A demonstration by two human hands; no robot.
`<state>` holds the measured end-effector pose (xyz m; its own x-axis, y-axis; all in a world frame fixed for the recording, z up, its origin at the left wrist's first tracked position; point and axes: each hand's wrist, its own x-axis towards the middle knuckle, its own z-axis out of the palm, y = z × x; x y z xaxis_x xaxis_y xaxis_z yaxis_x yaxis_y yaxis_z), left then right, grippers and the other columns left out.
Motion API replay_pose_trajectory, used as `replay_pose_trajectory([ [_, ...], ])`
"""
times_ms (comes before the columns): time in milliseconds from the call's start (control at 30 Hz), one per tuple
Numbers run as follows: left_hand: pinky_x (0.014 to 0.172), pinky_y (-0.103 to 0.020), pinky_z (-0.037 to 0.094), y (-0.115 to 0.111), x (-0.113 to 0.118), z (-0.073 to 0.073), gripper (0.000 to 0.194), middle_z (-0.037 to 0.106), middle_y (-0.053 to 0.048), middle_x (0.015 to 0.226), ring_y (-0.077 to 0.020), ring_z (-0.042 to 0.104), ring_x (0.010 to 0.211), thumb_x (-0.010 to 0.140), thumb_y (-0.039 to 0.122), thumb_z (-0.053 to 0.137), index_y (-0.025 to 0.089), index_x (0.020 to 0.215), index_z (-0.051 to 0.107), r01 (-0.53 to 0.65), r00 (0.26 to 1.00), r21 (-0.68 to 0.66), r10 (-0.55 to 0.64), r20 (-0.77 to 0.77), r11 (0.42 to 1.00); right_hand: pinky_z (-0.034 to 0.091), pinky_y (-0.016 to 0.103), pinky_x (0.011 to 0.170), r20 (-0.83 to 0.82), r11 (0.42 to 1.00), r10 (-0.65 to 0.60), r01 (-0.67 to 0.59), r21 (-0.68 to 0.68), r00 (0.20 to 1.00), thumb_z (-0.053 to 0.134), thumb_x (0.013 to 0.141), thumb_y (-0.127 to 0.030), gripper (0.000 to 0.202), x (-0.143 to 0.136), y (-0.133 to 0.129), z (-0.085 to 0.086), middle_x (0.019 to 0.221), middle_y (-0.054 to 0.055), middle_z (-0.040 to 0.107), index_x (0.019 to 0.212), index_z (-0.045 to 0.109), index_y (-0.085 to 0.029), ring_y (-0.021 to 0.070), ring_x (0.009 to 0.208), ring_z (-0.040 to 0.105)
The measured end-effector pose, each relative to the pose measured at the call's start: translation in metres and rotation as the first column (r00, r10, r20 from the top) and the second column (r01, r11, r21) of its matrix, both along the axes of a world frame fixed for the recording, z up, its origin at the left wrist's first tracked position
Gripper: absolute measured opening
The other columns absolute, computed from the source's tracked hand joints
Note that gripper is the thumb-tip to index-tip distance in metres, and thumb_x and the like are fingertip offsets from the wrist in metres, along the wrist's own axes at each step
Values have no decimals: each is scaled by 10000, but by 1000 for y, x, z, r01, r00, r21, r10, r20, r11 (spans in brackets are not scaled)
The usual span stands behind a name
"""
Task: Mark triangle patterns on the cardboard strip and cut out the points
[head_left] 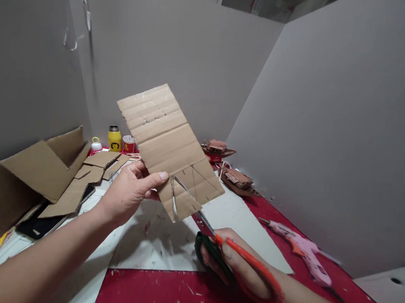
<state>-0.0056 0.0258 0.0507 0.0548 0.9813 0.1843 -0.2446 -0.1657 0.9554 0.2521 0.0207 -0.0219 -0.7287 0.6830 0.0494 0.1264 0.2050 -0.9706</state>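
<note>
Left hand (129, 186) pinches cardboard (171, 137) | right hand (241, 264) grips scissors (210, 247), blades (207, 223) seemingly mid-cut | glue gun (307, 253) along table's (145, 290) right edge

Left fingers (138, 169) partly hidden behind the cardboard piece (168, 146), the brown box (36, 167) cropped at picture's left.

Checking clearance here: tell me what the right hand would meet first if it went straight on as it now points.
Most likely the cardboard piece: the scissors in the right hand point up at it and already meet its lower edge. Exact depth is hard to judge.
</note>
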Motion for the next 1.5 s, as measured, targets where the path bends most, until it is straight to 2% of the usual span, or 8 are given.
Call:
replay_pose_trajectory([
  [233,466,-165,408,-2,-3,3,126,602,35,709,-77,520,584,764,214,772,169,830,674,43,999,4,-43,-21,999,255,218,429,58,997,43,-47,68,997,402,892,-773,641,6,4,5,585,-36,392,731,505,-162,82,476,358],
  [400,493,-163,426,-5,-2,9,133,630,19,767,-89,565,639,780,201,749,166,890,682,66,995,14,-65,-78,998,241,224,440,111,991,39,-53,126,993,413,915,-735,587,8,6,7,590,-39,380,711,454,-186,86,504,326],
  [533,488,-174,416,-8,-2,13,114,635,11,764,-94,555,623,768,196,750,160,846,676,64,991,24,-61,-115,998,228,227,429,113,986,29,-47,161,993,400,922,-730,590,7,6,9,562,-40,373,672,430,-196,85,488,320],
  [767,494,-201,388,-8,-7,13,161,534,49,626,-88,468,551,727,222,790,167,739,639,103,986,52,-95,-133,993,220,217,362,65,1000,23,-24,8,998,401,853,-820,668,5,-1,4,482,-42,399,665,493,-185,78,386,345],
  [1000,512,-220,373,-10,-6,19,242,492,60,582,-89,428,537,725,248,791,176,654,572,107,980,87,-90,-175,990,206,202,341,71,1000,-19,19,10,997,398,846,-826,684,3,-4,1,446,-39,406,645,502,-181,73,359,330],
  [1200,526,-231,384,-7,-13,17,182,581,32,655,-106,502,570,774,292,758,171,776,622,111,968,64,-93,-233,992,183,204,348,61,999,10,-13,43,998,399,873,-796,670,0,-2,-2,416,-37,389,587,461,-193,69,362,315],
  [1367,505,-231,357,-6,-18,16,206,557,35,599,-109,485,537,790,336,739,172,762,617,124,946,46,-104,-306,991,164,209,336,42,1000,-5,5,-10,999,416,874,-784,655,0,-5,-6,409,-51,380,606,482,-191,64,338,293],
  [1500,522,-242,372,-7,-19,18,224,635,0,705,-121,517,573,780,347,753,166,860,647,178,945,50,-157,-287,983,198,215,368,14,998,50,-49,-32,999,380,894,-779,661,0,-4,-6,428,-50,384,598,474,-195,67,350,318],
])
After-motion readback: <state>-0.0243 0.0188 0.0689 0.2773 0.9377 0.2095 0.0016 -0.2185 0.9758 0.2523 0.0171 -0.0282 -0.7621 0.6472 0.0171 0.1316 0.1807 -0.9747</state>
